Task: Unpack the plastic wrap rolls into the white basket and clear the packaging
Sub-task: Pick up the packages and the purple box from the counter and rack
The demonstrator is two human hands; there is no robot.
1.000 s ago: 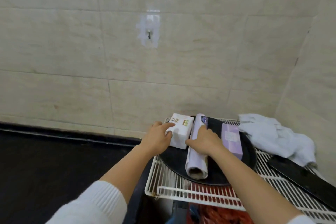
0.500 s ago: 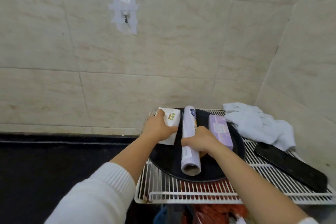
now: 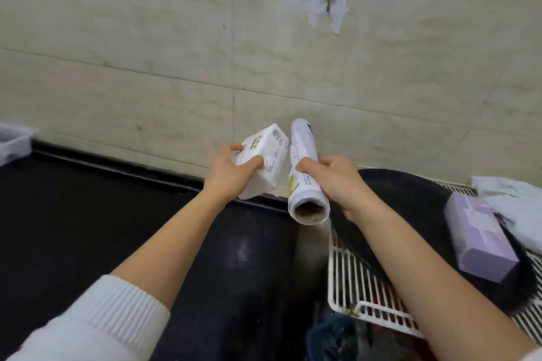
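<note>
My left hand (image 3: 231,173) grips a white wrapped pack (image 3: 264,160) with green print, held in the air over the black counter (image 3: 88,228). Beside it, my right hand (image 3: 337,179) holds a plastic wrap roll (image 3: 305,182) in printed wrapping, its cardboard core end facing me. The two packages nearly touch. A purple box (image 3: 481,240) lies on the black round tray (image 3: 410,199) at the right. A white container (image 3: 13,141) shows at the far left edge, blurred.
The tray rests on a white wire rack (image 3: 352,281) at the lower right. A pale cloth (image 3: 513,199) lies behind the purple box. A tiled wall (image 3: 176,53) with a taped hook (image 3: 328,6) stands right behind the counter.
Both hands have lifted the white pack and the roll off the black tray and carried them left, over the black counter. The view has swung left.
</note>
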